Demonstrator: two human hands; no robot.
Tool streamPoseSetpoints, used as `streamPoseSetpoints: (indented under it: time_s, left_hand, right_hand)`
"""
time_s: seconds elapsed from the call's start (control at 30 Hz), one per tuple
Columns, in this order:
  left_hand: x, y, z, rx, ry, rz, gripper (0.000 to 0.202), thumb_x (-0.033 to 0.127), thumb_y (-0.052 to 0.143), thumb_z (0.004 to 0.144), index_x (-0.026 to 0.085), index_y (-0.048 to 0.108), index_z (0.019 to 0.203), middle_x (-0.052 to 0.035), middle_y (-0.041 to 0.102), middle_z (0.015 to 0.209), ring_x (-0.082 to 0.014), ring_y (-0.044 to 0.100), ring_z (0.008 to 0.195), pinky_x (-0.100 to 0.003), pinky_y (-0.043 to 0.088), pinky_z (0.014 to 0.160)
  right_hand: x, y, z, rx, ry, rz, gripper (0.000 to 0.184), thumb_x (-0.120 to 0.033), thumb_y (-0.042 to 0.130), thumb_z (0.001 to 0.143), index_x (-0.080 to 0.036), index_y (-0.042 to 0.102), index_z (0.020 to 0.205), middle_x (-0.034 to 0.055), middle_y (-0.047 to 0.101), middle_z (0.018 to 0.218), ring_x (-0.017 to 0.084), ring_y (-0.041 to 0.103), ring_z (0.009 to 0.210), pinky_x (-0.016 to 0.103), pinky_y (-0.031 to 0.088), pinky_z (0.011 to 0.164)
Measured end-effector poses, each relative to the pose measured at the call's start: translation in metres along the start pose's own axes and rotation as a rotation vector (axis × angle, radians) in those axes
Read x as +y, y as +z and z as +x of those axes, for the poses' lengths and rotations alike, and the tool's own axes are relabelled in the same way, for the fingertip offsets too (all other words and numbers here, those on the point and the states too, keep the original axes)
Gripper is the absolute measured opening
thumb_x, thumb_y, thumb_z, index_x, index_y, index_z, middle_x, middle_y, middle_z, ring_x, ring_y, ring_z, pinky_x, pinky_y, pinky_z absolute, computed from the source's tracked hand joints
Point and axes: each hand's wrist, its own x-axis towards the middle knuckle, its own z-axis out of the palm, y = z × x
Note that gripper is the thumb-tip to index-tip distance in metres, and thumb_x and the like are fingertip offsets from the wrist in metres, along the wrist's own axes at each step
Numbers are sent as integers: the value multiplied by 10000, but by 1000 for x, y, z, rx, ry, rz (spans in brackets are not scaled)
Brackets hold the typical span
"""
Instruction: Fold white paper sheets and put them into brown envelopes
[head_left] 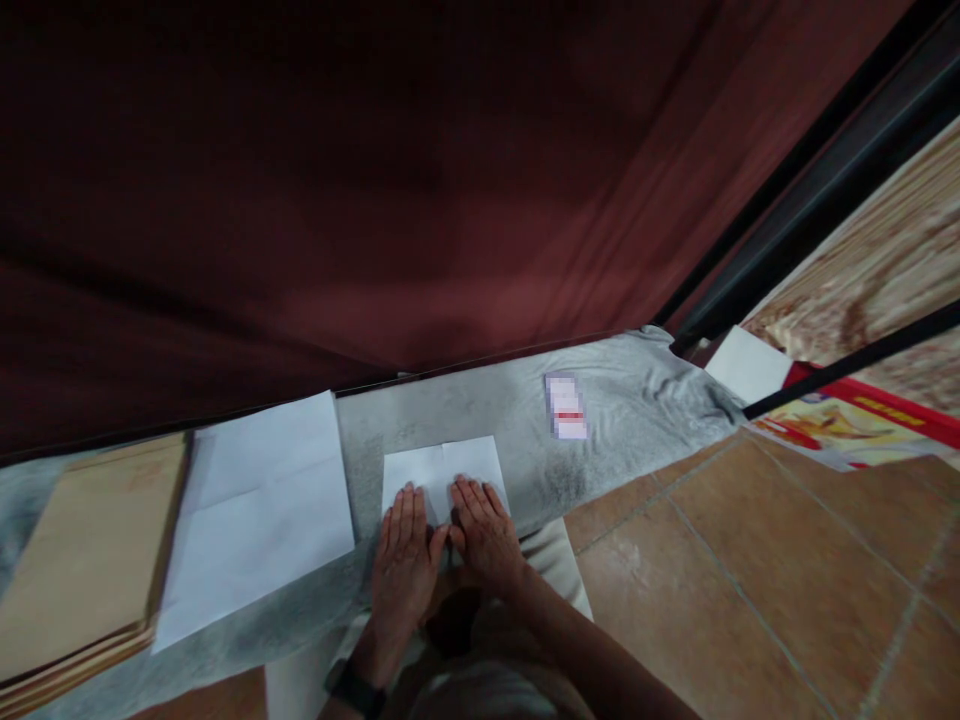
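A small white sheet of paper (442, 462) with a crease down its middle lies on the grey cloth (450, 405) in front of me. My left hand (405, 545) presses flat on its left part, fingers stretched out. On the right part rests my right hand (484, 525), also flat, with its fingers pointing away from me. The two thumbs come close together near the paper's near edge, and that edge is partly hidden under the hands. Neither hand grasps anything.
Larger creased white sheets (262, 510) lie to the left, beside a stack of brown envelopes (97, 550). A phone-sized object (566, 407), pixelated, sits at the right. A dark red curtain (450, 250) hangs behind. A red printed box (855, 430) stands on the tiled floor (765, 570).
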Motion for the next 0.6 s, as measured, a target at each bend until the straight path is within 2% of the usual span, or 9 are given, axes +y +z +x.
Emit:
streamPoseSetpoints:
  time_s: [0.23, 0.37, 0.5, 0.6]
  left_hand:
    - [-11, -5, -10, 27, -4, 23, 719, 502, 260, 1028, 20, 286, 1561, -257, 390, 1573, -363, 341, 1488, -561, 329, 1188]
    - [-11, -7, -12, 45, -13, 22, 691, 453, 269, 1031, 69, 183, 1600, -236, 350, 1601, -357, 327, 1496, -577, 333, 1185]
    - [5, -7, -3, 35, 69, -3, 657, 295, 294, 1013, 132, 97, 1618, -169, 318, 1635, -299, 292, 1519, -533, 313, 1215]
    - [17, 3, 6, -11, 164, -30, 712, 208, 348, 961, 133, 80, 1616, -154, 288, 1650, -276, 283, 1523, -513, 313, 1222]
  right_hand:
    - [27, -8, -9, 78, 58, -58, 552, -311, 374, 1071, -104, 300, 1577, 154, 444, 1564, 244, 379, 1469, 465, 303, 1215]
    - [37, -12, -11, 63, 105, -56, 564, -282, 397, 1052, -114, 302, 1582, 160, 446, 1561, 262, 388, 1465, 499, 325, 1202]
    - [25, -13, 0, 45, 146, -40, 573, -214, 404, 1024, -81, 314, 1573, 178, 426, 1569, 274, 343, 1489, 511, 323, 1205]
    - [7, -15, 15, -2, 76, 53, 578, -239, 403, 1029, -102, 299, 1581, 144, 417, 1583, 247, 306, 1506, 486, 325, 1214]
